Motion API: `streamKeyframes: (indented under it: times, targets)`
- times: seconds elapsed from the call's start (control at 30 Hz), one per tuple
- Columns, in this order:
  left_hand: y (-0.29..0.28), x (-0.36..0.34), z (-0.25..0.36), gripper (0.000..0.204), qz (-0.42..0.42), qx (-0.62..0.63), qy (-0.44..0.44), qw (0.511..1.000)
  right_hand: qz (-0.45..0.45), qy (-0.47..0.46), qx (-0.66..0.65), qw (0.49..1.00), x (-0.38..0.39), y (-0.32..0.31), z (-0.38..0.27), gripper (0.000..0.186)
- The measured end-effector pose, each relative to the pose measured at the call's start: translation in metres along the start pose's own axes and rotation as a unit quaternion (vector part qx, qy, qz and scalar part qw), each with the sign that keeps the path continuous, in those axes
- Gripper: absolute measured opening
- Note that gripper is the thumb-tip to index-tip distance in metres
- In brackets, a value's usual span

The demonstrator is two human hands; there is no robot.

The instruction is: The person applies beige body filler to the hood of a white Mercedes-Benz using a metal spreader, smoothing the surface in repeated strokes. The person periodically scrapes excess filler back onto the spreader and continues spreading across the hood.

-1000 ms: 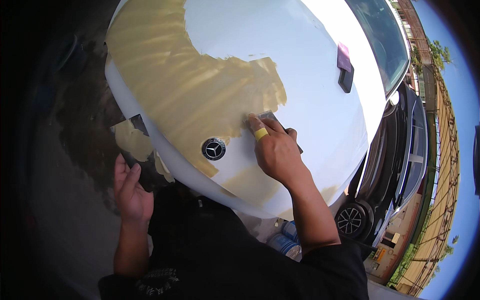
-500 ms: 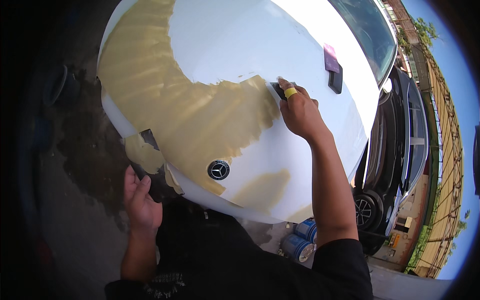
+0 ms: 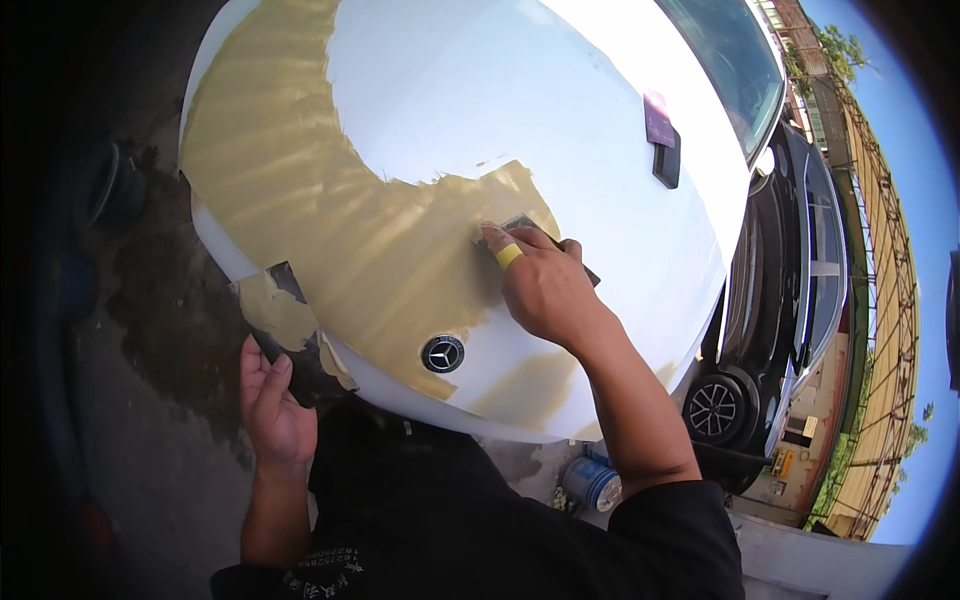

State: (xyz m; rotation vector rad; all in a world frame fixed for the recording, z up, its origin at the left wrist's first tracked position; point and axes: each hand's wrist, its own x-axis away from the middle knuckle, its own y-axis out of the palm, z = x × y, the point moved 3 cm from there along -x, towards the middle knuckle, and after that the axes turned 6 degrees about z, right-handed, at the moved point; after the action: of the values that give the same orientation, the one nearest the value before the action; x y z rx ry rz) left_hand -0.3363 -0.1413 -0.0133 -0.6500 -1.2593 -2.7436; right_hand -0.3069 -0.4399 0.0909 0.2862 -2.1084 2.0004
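Observation:
A white car hood [image 3: 620,250] stretches out before me, with a wide curved layer of tan body filler [image 3: 340,240] across its left and middle. My right hand [image 3: 545,290], a yellow band round one finger, is closed on a flat dark spreader [image 3: 522,222]. The spreader lies against the filler near its right end; fingers cover part of it. At the hood's front left edge, my left hand [image 3: 280,415] grips a dark mixing board [image 3: 295,365]. A thick lump of tan filler [image 3: 278,312] sits on that board.
A round emblem [image 3: 443,353] sits near the hood's front edge. Toward the windshield [image 3: 725,60] rest a purple pad [image 3: 658,120] and a black block [image 3: 667,160]. A blue bucket [image 3: 592,484] stands below; a dark car [image 3: 770,300] is parked on the right.
My right hand has moved the spreader left and toward me, from the filler's right edge onto the filler, and turned it. My left hand still holds the board. The view has shifted slightly.

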Motion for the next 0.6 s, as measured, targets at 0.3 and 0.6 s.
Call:
streamKeyframes:
  times: [0.3,0.6]
  targets:
    - [0.001,-0.008,0.0,0.04,-0.026,-0.004,-0.026,0.999,0.078,0.095,-0.02,0.992,-0.064,-0.037,0.056,0.056]
    - [0.005,-0.015,0.002,0.042,-0.039,-0.024,-0.041,0.998,0.098,0.036,-0.022,0.994,0.043,0.024,0.017,0.056]
